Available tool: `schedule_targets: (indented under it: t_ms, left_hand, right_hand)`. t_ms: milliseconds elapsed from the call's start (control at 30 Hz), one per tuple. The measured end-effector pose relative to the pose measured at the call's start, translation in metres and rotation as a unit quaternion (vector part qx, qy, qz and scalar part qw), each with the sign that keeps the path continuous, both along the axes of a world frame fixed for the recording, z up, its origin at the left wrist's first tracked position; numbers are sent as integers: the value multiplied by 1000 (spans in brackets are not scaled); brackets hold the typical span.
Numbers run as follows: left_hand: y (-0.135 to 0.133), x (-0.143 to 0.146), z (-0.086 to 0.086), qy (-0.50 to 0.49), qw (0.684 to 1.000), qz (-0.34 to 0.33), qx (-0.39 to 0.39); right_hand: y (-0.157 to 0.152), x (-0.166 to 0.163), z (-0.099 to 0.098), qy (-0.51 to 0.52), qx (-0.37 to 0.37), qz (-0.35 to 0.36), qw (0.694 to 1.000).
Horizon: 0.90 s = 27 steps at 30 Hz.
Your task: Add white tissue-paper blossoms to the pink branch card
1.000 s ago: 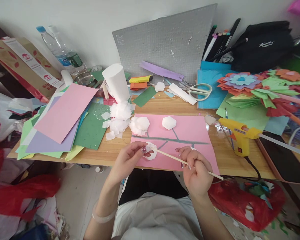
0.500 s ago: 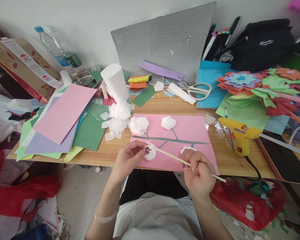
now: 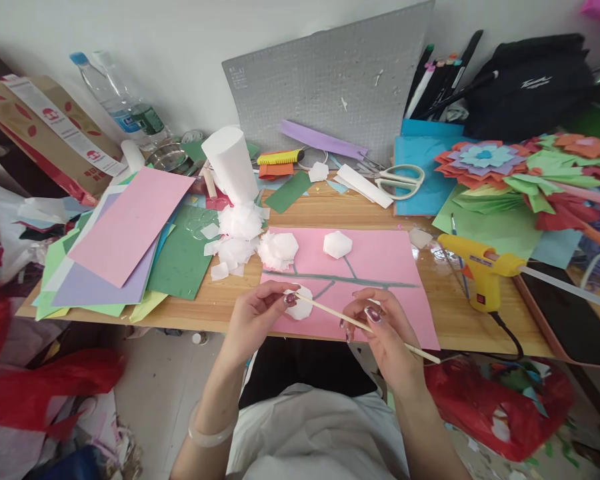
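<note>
My left hand [image 3: 257, 317] pinches a small white tissue piece [image 3: 301, 308] over the near edge of a pink paper sheet [image 3: 375, 263]. My right hand [image 3: 383, 330] grips a thin wooden stick [image 3: 330, 313] whose tip pokes into that tissue. Grey-green branch lines are drawn on the pink sheet. At its far edge rest a fluffy tissue ball [image 3: 277, 250] and a flat white tissue piece [image 3: 337, 244].
A pile of white tissue scraps [image 3: 237, 233] lies below a white paper roll [image 3: 230, 163]. Stacked coloured sheets [image 3: 125, 233] cover the left of the table. A yellow glue gun [image 3: 475, 267], scissors [image 3: 397, 180], paper flowers [image 3: 525, 173] and a leaning grey cutting mat [image 3: 330, 80] stand around.
My right hand has turned palm-up and slid slightly left along the stick, fingers loosening then re-gripping. The left hand keeps the tissue piece in nearly the same place.
</note>
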<state>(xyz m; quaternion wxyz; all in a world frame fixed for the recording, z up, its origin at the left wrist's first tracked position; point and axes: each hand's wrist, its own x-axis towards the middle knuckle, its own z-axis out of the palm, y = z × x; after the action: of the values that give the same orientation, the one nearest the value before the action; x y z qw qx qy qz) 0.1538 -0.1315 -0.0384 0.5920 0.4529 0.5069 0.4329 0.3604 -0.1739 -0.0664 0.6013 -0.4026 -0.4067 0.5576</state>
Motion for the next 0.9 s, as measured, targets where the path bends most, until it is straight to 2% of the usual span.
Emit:
schedule_targets:
  t_ms: [100, 300, 400, 467, 533, 600, 633, 767, 900]
  left_hand:
    - [1, -4, -3, 10, 1000, 17, 7]
    - [9, -18, -4, 31, 996, 77, 14]
    - [16, -24, -7, 112, 983, 114, 86]
    - [22, -25, -13, 215, 948, 135, 194]
    - [29, -24, -19, 328, 883, 146, 302]
    - [35, -21, -24, 414, 821, 138, 367]
    - [38, -20, -26, 441, 802, 125, 382]
    - [44, -16, -33, 497, 756, 76, 419]
    - [45, -16, -37, 531, 714, 58, 452]
  right_hand:
    - [2, 1, 5, 2, 14, 16, 1000]
    - [8, -3, 3, -26, 49, -79, 995]
    - [13, -5, 0, -89, 44, -96, 990]
    - [18, -7, -1, -137, 41, -107, 984]
    - [22, -10, -2, -170, 43, -121, 977]
    - [26, -13, -3, -187, 48, -128, 973]
    - [28, -15, -3, -194, 51, -128, 971]
    - [35, -20, 0, -235, 84, -104, 963]
    - [41, -21, 3, -302, 145, -68, 940]
